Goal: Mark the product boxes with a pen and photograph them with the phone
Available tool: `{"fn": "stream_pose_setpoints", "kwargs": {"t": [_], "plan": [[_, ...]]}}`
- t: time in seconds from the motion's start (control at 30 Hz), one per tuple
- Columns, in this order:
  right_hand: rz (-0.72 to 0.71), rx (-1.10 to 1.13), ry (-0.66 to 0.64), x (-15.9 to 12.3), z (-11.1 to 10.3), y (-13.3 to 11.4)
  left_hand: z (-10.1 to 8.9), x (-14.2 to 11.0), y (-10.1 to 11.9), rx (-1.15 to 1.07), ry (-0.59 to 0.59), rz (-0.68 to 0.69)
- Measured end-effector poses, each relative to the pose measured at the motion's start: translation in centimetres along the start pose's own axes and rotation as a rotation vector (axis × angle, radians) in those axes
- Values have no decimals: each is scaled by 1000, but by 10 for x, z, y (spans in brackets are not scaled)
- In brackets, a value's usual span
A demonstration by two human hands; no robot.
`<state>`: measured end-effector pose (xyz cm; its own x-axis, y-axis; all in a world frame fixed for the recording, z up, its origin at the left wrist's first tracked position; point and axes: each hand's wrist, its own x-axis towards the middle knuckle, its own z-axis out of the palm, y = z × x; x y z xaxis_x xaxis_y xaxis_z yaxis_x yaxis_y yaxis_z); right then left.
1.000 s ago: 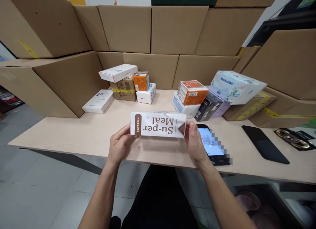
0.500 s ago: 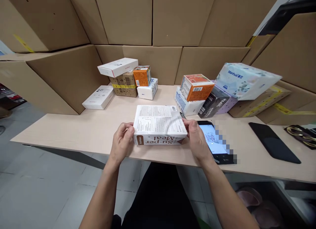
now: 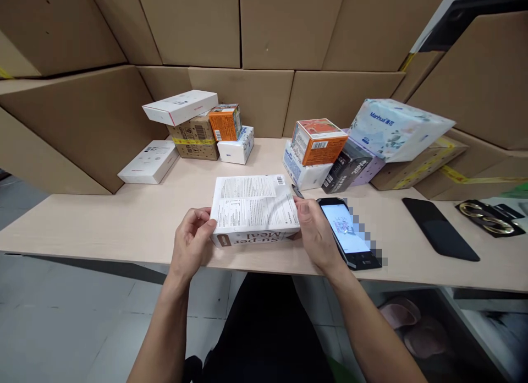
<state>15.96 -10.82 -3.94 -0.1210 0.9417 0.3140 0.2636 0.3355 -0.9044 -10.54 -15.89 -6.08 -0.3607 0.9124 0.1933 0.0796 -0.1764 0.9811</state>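
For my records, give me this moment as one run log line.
left hand: holds white box, left end | right hand: holds right end | lit-screen device: beside right hand

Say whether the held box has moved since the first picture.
Yes: the held box has tipped, its "Meal" side lower, toward the front edge of the table.

Pale wood-grain table (image 3: pixel 103 223) has a lit-up phone (image 3: pixel 346 229), flat black slab (image 3: pixel 440 229), white carton (image 3: pixel 149 162) and small Manhua tissue pack (image 3: pixel 303 173) sitting right on it.
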Motion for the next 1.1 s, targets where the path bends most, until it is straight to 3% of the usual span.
{"fn": "stream_pose_setpoints", "kwargs": {"t": [0.43,0.8,0.87,1.03,1.1], "plan": [[49,-29,-31,-8,-4,-2,-1,-5,4,-13,-48,-19],[-34,-101,-19,-13,-4,3,-1,-5,2,-4,-17,-27],[-45,-168,9,-18,-10,-1,-1,-5,2,3,-7,-31],[-111,-642,321,-40,-45,-12,-1,-3,2,-22,-7,-43],[-77,-825,297,-48,-60,-8,-1,-3,1,-39,-1,-48]]}}
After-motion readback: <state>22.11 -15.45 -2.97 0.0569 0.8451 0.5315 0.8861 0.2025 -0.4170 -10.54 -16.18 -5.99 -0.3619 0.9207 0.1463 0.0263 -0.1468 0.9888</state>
